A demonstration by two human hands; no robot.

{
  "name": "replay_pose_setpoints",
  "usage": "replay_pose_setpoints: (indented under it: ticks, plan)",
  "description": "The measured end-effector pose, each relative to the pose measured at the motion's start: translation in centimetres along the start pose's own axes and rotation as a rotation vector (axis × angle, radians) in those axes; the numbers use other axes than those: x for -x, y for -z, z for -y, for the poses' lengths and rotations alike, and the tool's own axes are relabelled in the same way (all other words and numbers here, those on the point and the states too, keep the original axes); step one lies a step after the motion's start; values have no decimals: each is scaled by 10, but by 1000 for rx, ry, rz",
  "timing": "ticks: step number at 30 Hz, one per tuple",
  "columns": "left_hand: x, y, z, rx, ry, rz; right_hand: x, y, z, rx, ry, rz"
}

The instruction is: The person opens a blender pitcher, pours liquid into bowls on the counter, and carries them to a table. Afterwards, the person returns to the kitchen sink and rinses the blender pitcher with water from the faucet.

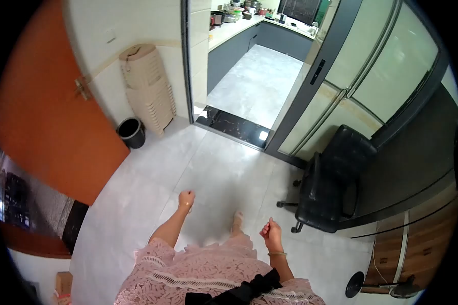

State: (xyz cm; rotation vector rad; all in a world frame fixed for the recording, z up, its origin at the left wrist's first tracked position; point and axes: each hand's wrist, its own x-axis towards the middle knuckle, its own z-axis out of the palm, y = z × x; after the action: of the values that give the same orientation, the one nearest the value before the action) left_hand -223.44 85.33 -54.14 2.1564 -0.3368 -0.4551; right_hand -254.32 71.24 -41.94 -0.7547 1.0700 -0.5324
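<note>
My left hand (187,197) is curled into a loose fist over the grey tiled floor, with a thin bracelet at the wrist. My right hand (271,232) is also closed, its fingers folded in and a bangle (277,253) around the wrist. Nothing shows in either hand, and neither touches any object. Below them is the pink lace dress (198,269) I wear, with a black bow (239,292) at the waist. One foot (238,219) is out in front on the floor. The black office chair (323,190) stands nearest my right hand.
Ahead, a sliding glass door (336,96) stands open over a dark stone threshold (234,126). Kitchen counters (234,34) with pots lie beyond. To the left are stacked beige plastic stools (150,91), a black bin (131,133) and an orange door (46,101) standing ajar.
</note>
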Motion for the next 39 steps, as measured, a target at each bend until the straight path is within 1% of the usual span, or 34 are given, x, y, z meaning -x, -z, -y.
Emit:
replay_pose_setpoints:
  ticks: [2, 4, 5, 7, 8, 9, 10, 11, 12, 14, 16, 18, 21, 22, 23, 24, 25, 26, 27, 28, 29, 30, 31, 32, 33, 34, 35, 36, 37, 38, 39]
  plan:
    - [-44, -27, -46, 18, -39, 17, -34, -2, 22, -12, -25, -7]
    - [-80, -54, -82, -69, -66, 27, -79, -10, 48, -41, -52, 21]
    - [-90, -63, -88, -131, -50, 35, -98, -19, 67, -39, -63, 31]
    - [-104, -71, -66, -247, -25, 51, -138, -35, 103, -41, -36, 61]
    - [-115, -77, -39, -261, 127, 83, -160, -46, 122, -16, -9, 72]
    - [-116, -74, -25, -298, 205, 31, -183, -56, 142, 14, 15, 80]
    - [-126, -81, 14, -226, 427, -3, -205, -67, 161, 37, -2, 90]
    - [-133, -97, 72, -116, 577, -145, -226, -80, 178, 41, 2, 87]
    - [-130, -87, 84, -137, 702, -154, -245, -95, 192, 89, -11, 125]
    - [-126, -64, 82, -246, 893, -115, -285, -122, 217, 182, -21, 203]
    - [-135, -52, 63, -299, 1016, -96, -328, -151, 232, 195, -38, 205]
    - [-164, -52, 46, -319, 1087, -84, -371, -184, 245, 206, -73, 212]
    - [-235, -63, 14, -326, 1120, -60, -435, -230, 257, 208, -115, 221]
    - [-267, -69, 5, -325, 1109, -62, -453, -246, 265, 191, -144, 248]
    - [-302, -77, -5, -322, 1085, -58, -472, -264, 272, 217, -173, 207]
    - [-334, -85, -13, -315, 1068, -50, -489, -283, 285, 247, -166, 216]
    - [-371, -98, -19, -305, 1013, -51, -502, -299, 297, 278, -168, 217]
    - [-408, -111, -25, -291, 954, -53, -513, -314, 314, 286, -134, 267]
    - [-445, -125, -32, -268, 879, -63, -525, -327, 335, 285, -137, 256]
    - [-486, -143, -39, -231, 771, -81, -536, -341, 352, 320, -63, 274]
    - [-531, -164, -47, -178, 635, -97, -548, -353, 364, 348, 8, 292]
    - [-577, -184, -63, -123, 476, -111, -566, -357, 376, 298, 18, 294]
    - [-599, -166, -183, 37, 409, -21, -589, -356, 379, 216, 36, 288]
    - [-646, -193, -197, 12, 274, -49, -604, -356, 386, 190, 14, 259]
    - [-677, -199, -252, -123, 1, -81, -621, -358, 394, 166, -5, 233]
    - [-697, -204, -306, -44, 13, -32, -636, -359, 399, 156, -2, 227]
    - [-718, -212, -345, 38, 27, 15, -652, -358, 404, 132, -54, 195]
    - [-747, -229, -359, 5, -30, 1, -669, -358, 410, 109, -108, 162]
    - [-769, -247, -370, -31, -84, -12, -687, -358, 418, 102, -111, 154]
    - [-787, -259, -379, -62, -83, 13, -703, -358, 424, 77, -104, 137]
    - [-799, -268, -387, -118, -122, 21, -723, -360, 432, 49, -91, 126]
